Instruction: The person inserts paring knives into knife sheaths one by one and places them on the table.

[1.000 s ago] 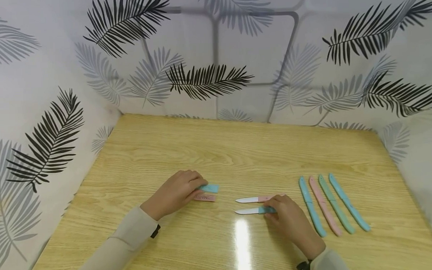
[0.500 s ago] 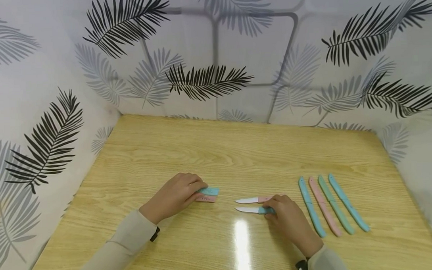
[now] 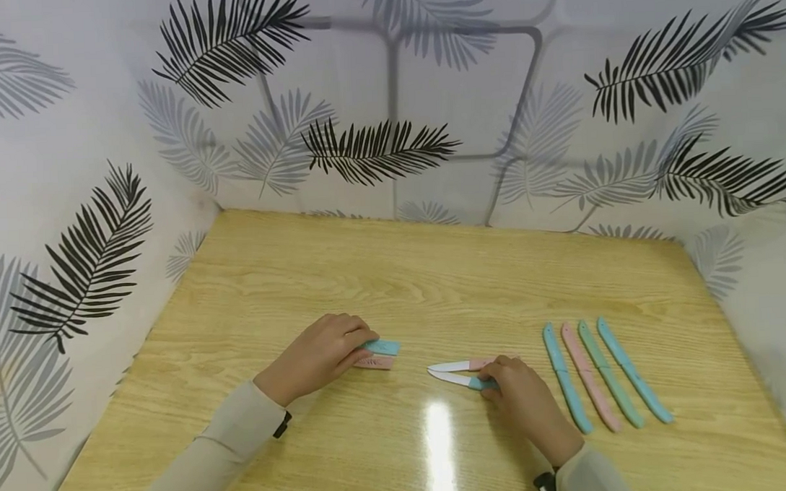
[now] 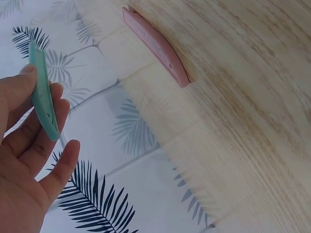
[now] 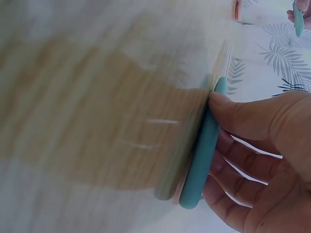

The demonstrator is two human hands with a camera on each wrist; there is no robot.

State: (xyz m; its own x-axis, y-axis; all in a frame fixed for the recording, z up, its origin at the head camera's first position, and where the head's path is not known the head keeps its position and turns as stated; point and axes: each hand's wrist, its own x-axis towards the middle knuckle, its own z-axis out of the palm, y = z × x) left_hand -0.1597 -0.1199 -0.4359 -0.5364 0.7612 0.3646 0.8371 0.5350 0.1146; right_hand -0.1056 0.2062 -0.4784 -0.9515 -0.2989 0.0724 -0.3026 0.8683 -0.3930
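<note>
My left hand pinches a light-blue knife sheath between thumb and fingers. Beside it, on the table, lies a pink knife sheath, partly covered by the hand in the head view. My right hand grips a paring knife by its blue handle, its white blade pointing left. Just beyond that knife is a second one with a pink handle and a white blade; the two tips nearly meet in the head view. The right fingers hide part of both handles.
To the right of the right hand, a row of sheathed knives lies slanted on the wooden table: a blue one, a pink one, a green one and another blue one. Leaf-patterned cloth stands behind the table.
The blue knife's blade has swung away from me so its tip comes up to the pink knife's tip. The blue sheath in my left hand has shifted slightly nearer the pink sheath.
</note>
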